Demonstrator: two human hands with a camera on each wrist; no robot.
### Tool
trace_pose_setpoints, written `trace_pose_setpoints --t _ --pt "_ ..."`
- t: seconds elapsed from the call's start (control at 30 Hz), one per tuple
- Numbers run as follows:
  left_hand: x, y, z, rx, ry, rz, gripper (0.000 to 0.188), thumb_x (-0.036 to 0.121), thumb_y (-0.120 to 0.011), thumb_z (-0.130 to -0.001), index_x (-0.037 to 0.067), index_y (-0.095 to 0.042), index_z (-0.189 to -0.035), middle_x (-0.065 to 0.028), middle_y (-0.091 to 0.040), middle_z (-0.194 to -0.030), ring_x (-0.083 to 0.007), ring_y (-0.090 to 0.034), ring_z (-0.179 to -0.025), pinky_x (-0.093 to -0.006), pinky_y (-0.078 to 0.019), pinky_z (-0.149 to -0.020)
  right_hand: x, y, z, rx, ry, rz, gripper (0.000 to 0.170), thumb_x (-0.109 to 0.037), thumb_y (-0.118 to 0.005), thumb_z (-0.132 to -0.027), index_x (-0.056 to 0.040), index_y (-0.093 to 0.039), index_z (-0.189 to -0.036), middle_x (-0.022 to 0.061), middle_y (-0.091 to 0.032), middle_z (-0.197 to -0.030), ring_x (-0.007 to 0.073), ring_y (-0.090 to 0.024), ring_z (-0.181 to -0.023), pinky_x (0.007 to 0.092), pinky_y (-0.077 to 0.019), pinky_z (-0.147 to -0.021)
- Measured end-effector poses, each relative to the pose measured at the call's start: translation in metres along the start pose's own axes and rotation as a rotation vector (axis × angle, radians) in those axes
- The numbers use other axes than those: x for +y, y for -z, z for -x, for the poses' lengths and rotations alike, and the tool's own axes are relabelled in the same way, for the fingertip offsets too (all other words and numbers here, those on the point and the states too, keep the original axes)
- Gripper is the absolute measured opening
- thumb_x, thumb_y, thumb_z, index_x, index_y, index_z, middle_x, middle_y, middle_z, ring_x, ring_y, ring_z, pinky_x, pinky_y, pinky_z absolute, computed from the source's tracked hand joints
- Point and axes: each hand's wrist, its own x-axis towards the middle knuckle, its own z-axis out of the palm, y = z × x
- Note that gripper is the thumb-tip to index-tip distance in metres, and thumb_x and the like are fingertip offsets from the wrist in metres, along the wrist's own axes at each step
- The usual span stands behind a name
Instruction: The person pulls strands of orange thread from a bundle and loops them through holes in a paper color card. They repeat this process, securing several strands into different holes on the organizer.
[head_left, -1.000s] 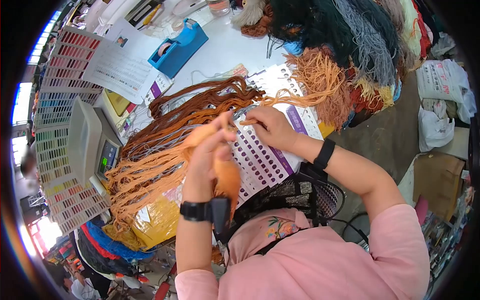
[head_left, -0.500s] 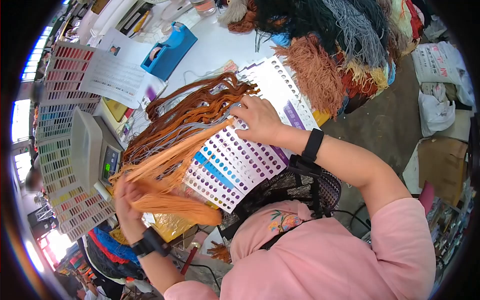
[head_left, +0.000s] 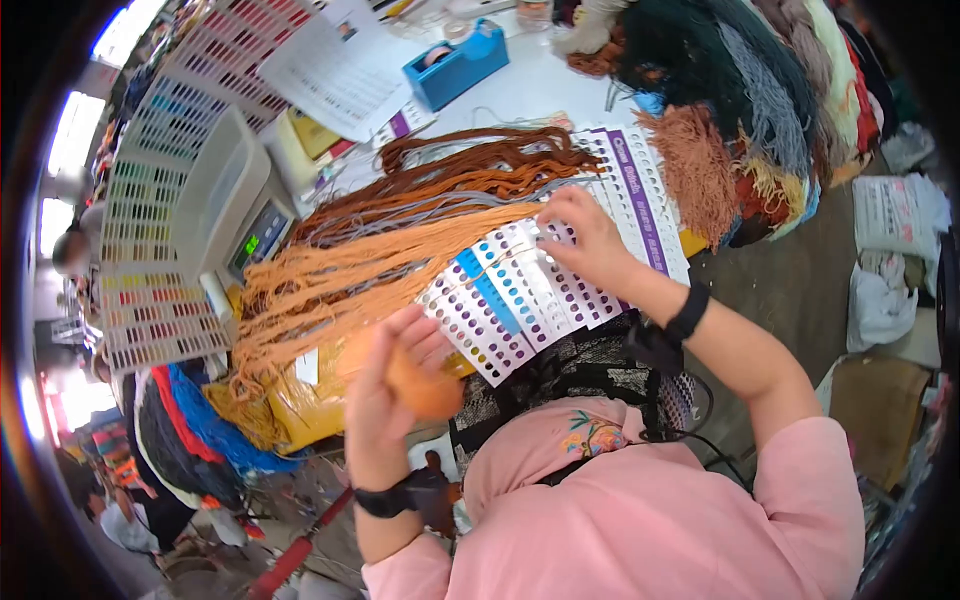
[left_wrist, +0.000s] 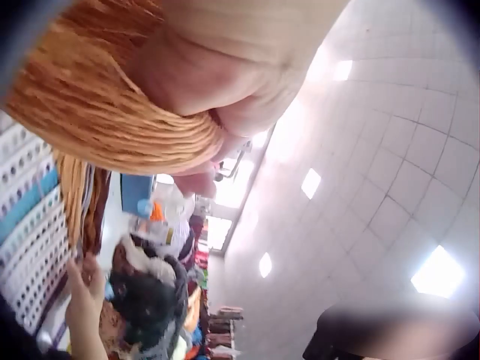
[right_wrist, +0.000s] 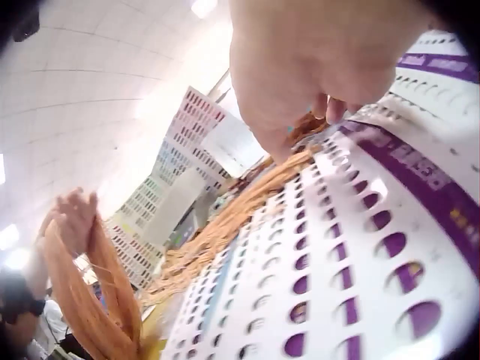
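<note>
In the head view the left hand (head_left: 380, 385) is raised near the table's front edge, fingers curled round a looped skein of light orange yarn (head_left: 425, 388). The left wrist view shows that yarn (left_wrist: 112, 112) looped over the hand (left_wrist: 232, 67). Over the punched card (head_left: 500, 300), the right hand (head_left: 590, 240) pinches the end of light orange strands (head_left: 400, 260), which spread leftward across the table. Up close in the right wrist view, the right hand's (right_wrist: 322, 60) fingertips are against the strand ends (right_wrist: 296, 161) beside the card's holes. Brown and grey strands (head_left: 480, 165) lie behind.
A scale (head_left: 235, 195) and colour chart (head_left: 150, 230) stand at the left. Behind the strands are a printed sheet (head_left: 335, 75) and a blue tape dispenser (head_left: 455, 65). Heaped yarn (head_left: 690, 165) fills the back right.
The left hand swung out leftward with the orange skein, then came back rightward. The right hand keeps near the card's top; light orange strands now lie fanned beside the brown ones. The view has shifted.
</note>
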Motion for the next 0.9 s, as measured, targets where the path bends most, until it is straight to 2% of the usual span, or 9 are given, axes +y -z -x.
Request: trace_pose_setpoints --t 0.03,0.07,0.13,0.2,0.27,0.4,0.5,0.6,0.9 --pt "-0.012 -0.009 -0.004 -0.011 -0.015 0.044 0.046 0.032 -0.037 -0.088 -0.002 -0.037 -0.117 -0.0124 -0.050 -0.106 -0.0221 -0.049 -0.095 -0.0346 -0.0393 -0.083 -0.019 -0.003 0.003 -0.038 -0.001 -0.090 0.013 -0.005 -0.062 -0.065 -0.0048 -0.055 -0.076 0.0083 -0.049 -0.084 0.0222 -0.051 -0.080 0.0295 -0.0409 -0.069" --pt "-0.021 -0.015 -0.008 -0.024 -0.028 0.087 0.047 0.033 -0.034 -0.088 -0.003 -0.035 -0.119 -0.0143 -0.047 -0.112 -0.0240 -0.048 -0.100 -0.0370 -0.0362 -0.089 -0.044 -0.001 0.004 -0.154 -0.126 -0.294 0.008 -0.007 -0.061 -0.069 -0.0023 -0.056 -0.072 0.0045 -0.051 -0.077 0.0142 -0.052 -0.072 0.0241 -0.0416 -0.061" --pt "-0.031 -0.029 -0.008 -0.049 -0.047 0.124 0.049 0.036 -0.032 -0.088 -0.002 -0.035 -0.119 -0.0143 -0.046 -0.114 -0.0235 -0.047 -0.102 -0.0360 -0.0372 -0.087 -0.074 -0.010 0.012 -0.328 -0.333 -0.781 0.008 -0.007 -0.058 -0.074 0.0003 -0.057 -0.075 0.0020 -0.053 -0.072 0.0085 -0.051 -0.061 0.0195 -0.0404 -0.053" --pt "-0.032 -0.027 -0.005 -0.134 -0.036 0.132 0.052 0.038 -0.030 -0.088 -0.002 -0.035 -0.120 -0.0143 -0.044 -0.116 -0.0229 -0.046 -0.103 -0.0359 -0.0378 -0.087 -0.116 -0.005 0.008 -0.500 -0.628 -0.998 0.010 -0.006 -0.055 -0.077 0.0029 -0.058 -0.077 0.0013 -0.054 -0.066 0.0072 -0.049 -0.052 0.0183 -0.0400 -0.050" --pt "-0.032 -0.017 0.000 -0.273 -0.004 0.109 0.055 0.041 -0.029 -0.088 -0.003 -0.033 -0.121 -0.0143 -0.042 -0.118 -0.0222 -0.045 -0.104 -0.0366 -0.0380 -0.087 -0.118 -0.017 0.012 -0.503 -0.657 -1.073 0.009 -0.006 -0.054 -0.076 0.0017 -0.059 -0.078 0.0027 -0.054 -0.058 0.0068 -0.049 -0.047 0.0181 -0.0406 -0.047" --pt "-0.026 -0.022 0.015 -0.033 -0.052 0.213 0.067 0.049 -0.024 -0.086 -0.007 -0.031 -0.121 -0.0149 -0.050 -0.104 -0.0192 -0.051 -0.088 -0.0315 -0.0405 -0.078 -0.121 -0.021 0.017 -0.449 -0.680 -1.132 0.009 -0.007 -0.055 -0.075 0.0009 -0.060 -0.075 0.0022 -0.053 -0.054 0.0063 -0.051 -0.047 0.0170 -0.0379 -0.042" --pt "-0.033 -0.017 0.017 -0.122 -0.101 0.129 0.068 0.050 -0.025 -0.086 -0.007 -0.031 -0.121 -0.0140 -0.051 -0.102 -0.0188 -0.051 -0.087 -0.0305 -0.0409 -0.076 -0.131 -0.022 0.016 -0.469 -0.716 -1.065 0.009 -0.007 -0.056 -0.074 0.0012 -0.059 -0.075 0.0023 -0.053 -0.054 0.0060 -0.049 -0.047 0.0167 -0.0374 -0.041" --pt "-0.042 -0.002 0.012 -0.335 -0.107 0.203 0.058 0.043 -0.027 -0.088 -0.004 -0.031 -0.123 -0.0116 -0.047 -0.107 -0.0169 -0.050 -0.089 -0.0322 -0.0422 -0.081 -0.143 -0.021 0.014 -0.479 -0.749 -0.964 0.008 -0.007 -0.056 -0.074 0.0009 -0.059 -0.074 0.0025 -0.053 -0.056 0.0057 -0.048 -0.046 0.0170 -0.0374 -0.041" --pt "-0.037 -0.007 0.025 -0.232 -0.085 0.181 0.056 0.040 -0.026 -0.089 -0.002 -0.027 -0.126 -0.0110 -0.040 -0.118 -0.0172 -0.043 -0.104 -0.0315 -0.0391 -0.085 -0.141 -0.019 0.016 -0.525 -0.838 -1.405 0.009 -0.008 -0.053 -0.076 0.0005 -0.052 -0.079 0.0000 -0.049 -0.058 0.0047 -0.040 -0.045 0.0201 -0.0380 -0.047"
